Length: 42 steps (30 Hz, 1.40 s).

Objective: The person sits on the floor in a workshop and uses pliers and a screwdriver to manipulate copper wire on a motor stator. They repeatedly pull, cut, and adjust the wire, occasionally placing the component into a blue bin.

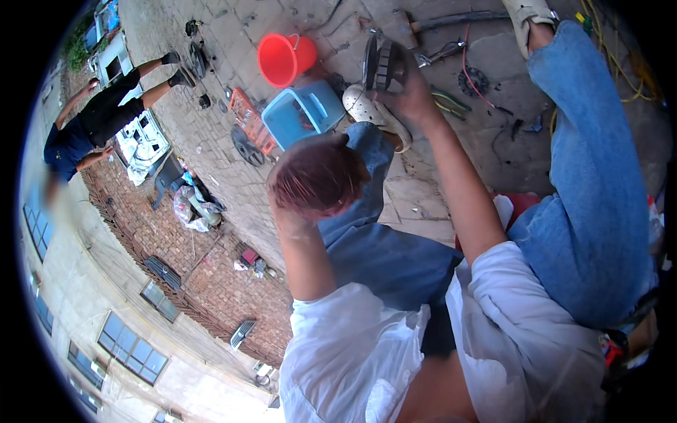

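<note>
My right hand (412, 93) is closed around a dark round part with a notched rim (384, 65), held above the paving near my perforated white clog (362, 106). My left hand is raised over my jeans, nearer to me. A rounded, reddish-brown, streaked form (319, 176) covers it; whether this is a work glove or a bundle in the grip, I cannot tell. It looks curled, with its fingers hidden. A light blue plastic tub (331, 103) and a red bucket (276, 60) stand just beyond the left hand.
An orange crate (248, 118) and a black wheel-like part (247, 146) lie left of the tub. Green-handled pliers (451, 103), a black round part (474, 82) and a red cable (479, 95) lie at the right. Another person (102, 116) walks at the far left.
</note>
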Available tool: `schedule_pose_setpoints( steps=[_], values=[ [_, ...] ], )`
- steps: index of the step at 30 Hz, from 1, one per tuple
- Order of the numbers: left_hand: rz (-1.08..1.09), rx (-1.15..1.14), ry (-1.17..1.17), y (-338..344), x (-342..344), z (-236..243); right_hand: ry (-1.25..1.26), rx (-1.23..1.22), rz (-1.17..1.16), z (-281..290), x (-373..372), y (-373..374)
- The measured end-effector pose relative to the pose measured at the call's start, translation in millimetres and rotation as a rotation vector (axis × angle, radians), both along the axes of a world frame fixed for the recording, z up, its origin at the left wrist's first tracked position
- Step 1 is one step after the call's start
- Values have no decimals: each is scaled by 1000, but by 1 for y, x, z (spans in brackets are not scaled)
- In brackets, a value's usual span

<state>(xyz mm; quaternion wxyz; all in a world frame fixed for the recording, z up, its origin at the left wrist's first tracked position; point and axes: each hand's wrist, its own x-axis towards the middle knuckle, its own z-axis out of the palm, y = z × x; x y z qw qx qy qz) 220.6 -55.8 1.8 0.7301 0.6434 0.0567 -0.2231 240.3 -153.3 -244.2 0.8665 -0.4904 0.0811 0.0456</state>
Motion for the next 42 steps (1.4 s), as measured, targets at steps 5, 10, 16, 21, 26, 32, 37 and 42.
schedule_pose_setpoints(
  steps=[5,10,16,21,26,32,37,42],
  values=[
    [123,-41,-35,2,-1,12,-90,-6,-92,14,14,-27],
    [273,-213,-86,14,15,13,-148,-4,-154,20,15,-33],
    [441,-288,-222,12,34,5,-172,-24,-103,32,15,-37],
    [474,-273,-281,16,46,1,-220,-134,-3,32,10,-38],
    [530,-303,-318,35,52,-2,-183,-332,-49,55,6,-29],
    [628,-319,-314,49,53,-6,-82,-529,-82,68,7,-20],
    [599,-403,-161,62,53,-18,-2,-519,-151,71,5,-20],
    [429,1052,-363,68,44,-36,-105,-513,-237,79,6,-20]
  ],
)
